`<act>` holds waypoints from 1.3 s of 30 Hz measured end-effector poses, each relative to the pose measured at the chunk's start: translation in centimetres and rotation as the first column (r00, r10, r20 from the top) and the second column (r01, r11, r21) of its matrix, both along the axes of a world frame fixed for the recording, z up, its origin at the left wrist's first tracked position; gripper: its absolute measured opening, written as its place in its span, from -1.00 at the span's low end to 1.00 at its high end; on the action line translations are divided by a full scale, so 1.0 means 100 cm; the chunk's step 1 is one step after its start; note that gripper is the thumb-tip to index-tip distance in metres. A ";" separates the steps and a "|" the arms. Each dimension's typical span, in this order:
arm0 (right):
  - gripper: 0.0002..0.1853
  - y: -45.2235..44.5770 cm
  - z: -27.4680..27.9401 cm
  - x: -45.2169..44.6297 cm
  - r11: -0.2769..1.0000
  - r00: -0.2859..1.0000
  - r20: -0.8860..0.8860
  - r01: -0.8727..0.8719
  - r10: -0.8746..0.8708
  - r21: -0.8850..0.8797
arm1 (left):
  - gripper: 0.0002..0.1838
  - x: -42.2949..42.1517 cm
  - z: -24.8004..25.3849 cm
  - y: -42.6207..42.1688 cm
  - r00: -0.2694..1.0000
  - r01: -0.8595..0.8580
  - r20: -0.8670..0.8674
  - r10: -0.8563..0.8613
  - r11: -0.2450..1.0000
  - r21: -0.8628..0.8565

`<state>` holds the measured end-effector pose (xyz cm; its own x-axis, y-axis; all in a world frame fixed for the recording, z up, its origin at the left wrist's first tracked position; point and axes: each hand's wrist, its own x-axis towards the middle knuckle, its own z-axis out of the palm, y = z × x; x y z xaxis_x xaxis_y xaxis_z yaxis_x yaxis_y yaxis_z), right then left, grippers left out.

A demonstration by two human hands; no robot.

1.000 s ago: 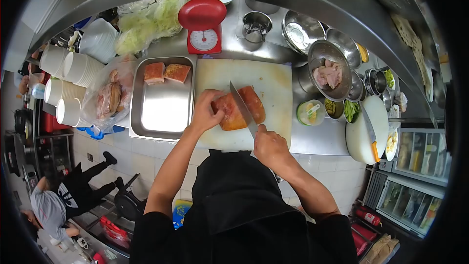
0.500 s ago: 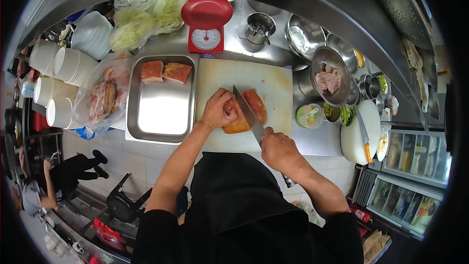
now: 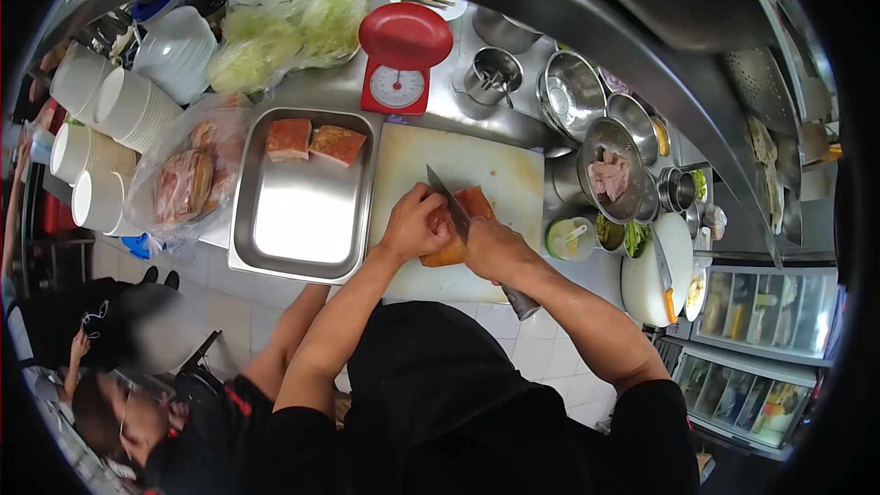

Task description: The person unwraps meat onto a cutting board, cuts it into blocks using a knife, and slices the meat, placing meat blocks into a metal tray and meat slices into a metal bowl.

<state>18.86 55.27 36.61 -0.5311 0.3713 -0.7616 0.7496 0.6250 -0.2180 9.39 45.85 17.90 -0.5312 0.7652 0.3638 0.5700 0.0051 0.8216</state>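
Observation:
A slab of pork with a reddish-brown crust lies on the white cutting board, cut across or nearly so. My left hand presses on the slab's left part with curled fingers. My right hand grips a large kitchen knife, its blade slanting across the pork right beside my left fingertips. Much of the pork is hidden under both hands, so the depth of the cut cannot be seen. Two pork pieces rest in the steel tray left of the board.
Behind the board stand a red scale and bagged lettuce. Bagged meat and stacked bowls are at left. A colander of meat and another knife on a round white block are right. Another person is close at lower left.
My right hand has moved up and left over the pork, with the knife. My left hand still holds the slab. A person has come close at lower left, and my view has shifted slightly.

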 end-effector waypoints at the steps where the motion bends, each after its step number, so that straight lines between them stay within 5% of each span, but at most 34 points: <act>1: -0.67 -0.002 -0.014 0.006 1.000 1.000 0.009 -0.005 0.005 -0.001 | -0.66 0.002 -0.001 -0.001 1.000 -0.007 -0.005 0.007 1.000 0.009; 5: -0.68 -0.020 -0.123 0.053 0.935 0.870 -0.485 0.096 0.087 0.341 | -0.65 0.004 0.000 -0.005 1.000 0.019 0.016 -0.019 1.000 -0.016; 7: -0.70 -0.024 -0.136 0.055 0.928 0.879 -0.476 0.158 0.023 0.337 | -0.64 0.002 0.002 -0.002 1.000 0.021 0.008 -0.021 1.000 0.001; 8: -0.72 -0.019 -0.142 0.061 0.922 0.775 -0.620 0.139 0.125 0.360 | -0.64 0.003 0.001 -0.002 1.000 0.024 -0.010 -0.024 1.000 -0.010; 11: -0.71 -0.012 -0.142 0.065 0.931 0.756 -0.629 0.072 0.183 0.357 | -0.63 0.004 0.000 -0.001 0.998 0.015 -0.061 -0.017 0.999 -0.039; 13: -0.71 -0.023 -0.114 0.078 0.951 0.851 -0.516 0.077 0.093 0.299 | -0.63 0.005 0.002 -0.004 0.997 0.023 -0.068 -0.026 0.999 -0.044; 16: -0.78 -0.042 -0.129 0.162 0.936 0.871 -0.472 0.039 0.140 0.349 | -0.61 0.007 0.004 0.000 0.987 -0.014 -0.162 0.013 1.000 -0.003; 19: -0.83 -0.049 -0.121 0.197 0.949 0.886 -0.457 0.080 0.071 0.304 | -0.45 0.027 0.001 -0.003 0.976 -0.107 -0.199 0.086 0.989 -0.098; 21: -0.83 -0.037 -0.117 0.192 0.903 0.862 -0.483 0.078 0.152 0.423 | -0.21 0.060 0.008 -0.005 0.857 -0.516 -0.194 0.478 0.797 -0.314; 22: -0.83 -0.030 -0.115 0.186 0.895 0.856 -0.498 0.105 0.140 0.433 | -0.01 0.073 0.014 -0.004 0.856 -0.472 -0.021 0.517 0.763 -0.442; 25: -0.82 -0.011 -0.126 0.178 0.875 0.840 -0.533 0.182 0.098 0.448 | 0.02 0.098 0.031 0.015 0.815 -0.531 -0.117 0.568 0.650 -0.544; 27: -0.80 0.004 -0.130 0.184 0.895 0.827 -0.558 0.197 0.067 0.400 | 0.05 0.088 0.002 0.015 0.792 -0.597 -0.209 0.574 0.657 -0.459; 28: -0.79 0.009 -0.126 0.188 0.919 0.814 -0.578 0.184 0.057 0.350 | -0.02 0.075 -0.013 0.009 0.815 -0.467 0.140 0.562 0.780 -0.416; 29: -0.77 0.013 -0.121 0.191 0.939 0.800 -0.599 0.174 0.041 0.296 | -0.09 0.061 -0.019 0.003 0.753 -0.346 0.467 0.464 0.882 -0.318; 30: -0.77 0.012 -0.117 0.194 0.940 0.794 -0.607 0.193 0.018 0.280 | -0.30 0.051 -0.006 -0.003 0.419 -0.167 0.876 0.237 0.969 -0.182; 31: -0.77 0.006 -0.112 0.196 0.957 0.787 -0.617 0.184 -0.007 0.223 | -0.30 0.046 0.012 -0.013 0.427 -0.155 0.869 0.250 0.967 -0.202; 32: -0.77 0.000 -0.108 0.198 0.972 0.781 -0.624 0.170 -0.030 0.165 | -0.33 0.043 0.032 -0.024 0.009 0.085 0.995 0.096 0.992 -0.096; 33: -0.77 -0.008 -0.104 0.198 0.974 0.778 -0.627 0.175 -0.046 0.146 | -0.35 0.039 0.042 -0.032 -0.439 0.239 0.898 0.012 0.965 0.104; 34: -0.78 -0.016 -0.100 0.196 0.973 0.748 -0.655 0.215 -0.110 0.083 | -0.12 0.035 0.041 -0.036 -0.387 0.329 0.909 0.153 0.944 -0.019; 35: -0.79 -0.023 -0.099 0.195 0.967 0.714 -0.678 0.254 -0.175 0.018 | -0.12 0.036 0.040 -0.041 -0.380 0.335 0.909 0.169 0.942 -0.035; 38: -0.83 -0.030 -0.118 0.193 0.971 0.699 -0.697 0.238 -0.161 0.014 | 0.30 0.055 0.093 -0.032 0.139 0.517 0.899 0.414 0.744 -0.423; 39: -0.85 -0.032 -0.121 0.194 0.975 0.695 -0.706 0.219 -0.139 0.024 | 0.30 0.057 0.074 -0.039 0.144 0.530 0.894 0.424 0.730 -0.431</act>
